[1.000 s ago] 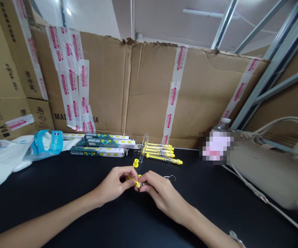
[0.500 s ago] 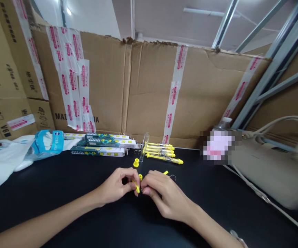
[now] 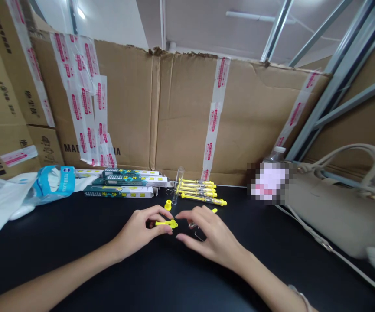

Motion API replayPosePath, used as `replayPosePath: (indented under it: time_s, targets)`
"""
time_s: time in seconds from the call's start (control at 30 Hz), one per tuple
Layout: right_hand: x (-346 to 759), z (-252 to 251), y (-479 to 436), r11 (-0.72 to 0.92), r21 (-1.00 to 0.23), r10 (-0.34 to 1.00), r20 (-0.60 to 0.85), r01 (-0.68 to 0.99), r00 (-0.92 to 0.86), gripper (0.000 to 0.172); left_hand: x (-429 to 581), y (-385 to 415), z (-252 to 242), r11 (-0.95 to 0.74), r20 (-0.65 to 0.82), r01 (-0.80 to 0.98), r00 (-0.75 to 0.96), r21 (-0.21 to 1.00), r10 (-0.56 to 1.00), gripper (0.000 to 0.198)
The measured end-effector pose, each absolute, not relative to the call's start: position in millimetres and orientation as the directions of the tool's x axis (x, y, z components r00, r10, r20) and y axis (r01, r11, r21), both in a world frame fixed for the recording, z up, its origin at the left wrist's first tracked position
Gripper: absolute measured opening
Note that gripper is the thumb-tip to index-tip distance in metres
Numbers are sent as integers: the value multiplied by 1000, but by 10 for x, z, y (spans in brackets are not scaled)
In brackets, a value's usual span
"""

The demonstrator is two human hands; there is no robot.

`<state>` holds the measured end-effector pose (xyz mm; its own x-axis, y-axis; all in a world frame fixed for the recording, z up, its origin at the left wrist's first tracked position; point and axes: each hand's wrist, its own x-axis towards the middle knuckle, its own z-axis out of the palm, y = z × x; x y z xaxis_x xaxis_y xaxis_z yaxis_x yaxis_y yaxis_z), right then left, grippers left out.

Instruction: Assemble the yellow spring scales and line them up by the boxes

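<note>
Between the thumb and fingers of my left hand [image 3: 146,227] is a small yellow plastic piece [image 3: 167,223], slim with a rounded ringed end pointing right. Just to its right, my right hand [image 3: 203,232] has thumb and forefinger spread, with nothing between their tips. Thin metal wire with a hook [image 3: 199,235] shows beneath that hand; whether its curled fingers touch it, I cannot tell. Past the knuckles, another yellow bit [image 3: 214,211] is partly hidden. A yellow cap [image 3: 168,205] stands on the black table behind my left fingers, near a clear tube [image 3: 178,186] leaning over.
Several yellow-ended clear spring scales [image 3: 200,190] lie at the back beside several printed narrow boxes [image 3: 119,191]. A blue-and-white plastic bag [image 3: 55,182] is at left. On the right are a bottle [image 3: 278,154] and a beige handbag [image 3: 330,212]. Cardboard [image 3: 125,99] walls the back.
The yellow piece in my left hand has turned from hanging down to lying level. My right thumb and forefinger have parted. The whole view has shifted slightly.
</note>
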<state>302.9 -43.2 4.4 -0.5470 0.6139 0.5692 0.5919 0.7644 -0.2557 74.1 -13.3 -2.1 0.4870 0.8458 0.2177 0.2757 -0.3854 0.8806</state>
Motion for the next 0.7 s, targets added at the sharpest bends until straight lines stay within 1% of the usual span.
replayPosePath:
  time_s: [0.07,0.13,0.23,0.33,0.4,0.57,0.7]
  targets:
    - [2952,18,-461,772,-230,601,565,592,-565,25,748,-157,-1,-394,213,309,485,865,848,23]
    - [2907,0,-464,780,-240,593,579,579,-559,19,751,-175,17,-392,211,305,488,868,847,21]
    - [2913,-5,-439,792,-285,583,615,540,-531,16,753,-189,22,-356,189,262,501,897,845,22]
    - [2957,6,-413,777,-349,612,614,524,-498,8,753,-194,11,-360,192,272,493,893,849,21]
    - [2974,8,-405,772,-357,622,596,527,-508,9,753,-198,7,-374,203,282,489,884,848,22]
    - [2983,3,-395,780,-310,610,571,543,-550,12,753,-197,21,-413,230,285,505,865,832,22]
    - [3095,61,-347,775,-279,600,606,567,-523,17,738,-145,-7,-499,333,409,413,764,848,22]
